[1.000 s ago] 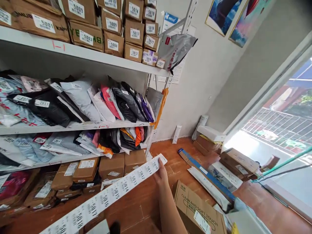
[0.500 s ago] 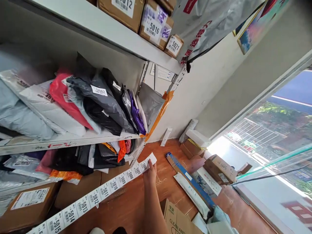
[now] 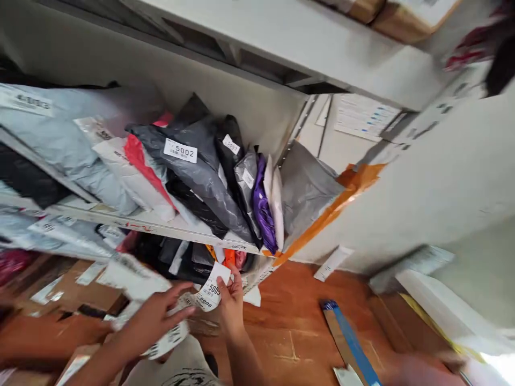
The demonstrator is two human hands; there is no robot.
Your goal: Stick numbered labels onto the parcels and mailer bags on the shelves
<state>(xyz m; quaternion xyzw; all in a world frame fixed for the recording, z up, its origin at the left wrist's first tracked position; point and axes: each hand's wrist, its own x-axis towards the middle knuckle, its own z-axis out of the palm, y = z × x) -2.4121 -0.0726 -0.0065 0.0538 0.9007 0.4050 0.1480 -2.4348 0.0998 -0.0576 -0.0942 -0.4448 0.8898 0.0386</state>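
Observation:
My right hand (image 3: 232, 303) pinches the end of a strip of printed number labels (image 3: 207, 300) between thumb and fingers. The labels 5005 and 5006 show near that end. To the left of it, my left hand (image 3: 157, 312) reaches toward the strip with thumb and fingers apart. The strip curls and hangs down behind and below the left hand, partly blurred. Above both hands, a shelf (image 3: 132, 221) bears bagged parcels, among them a dark grey parcel (image 3: 205, 179) labelled 5002 and a purple parcel (image 3: 263, 214).
A lower shelf level holds more bags, including an orange bag (image 3: 229, 257). Cardboard boxes (image 3: 76, 289) lie at the lower left. On the floor to the right are a long blue-taped carton (image 3: 348, 343) and a white foam piece (image 3: 446, 311). Orange tape (image 3: 322, 214) wraps the shelf edge.
My left hand has come into view at the lower left. The strip, stretched out straight before, now curls near my body. The view has moved closer to the shelf.

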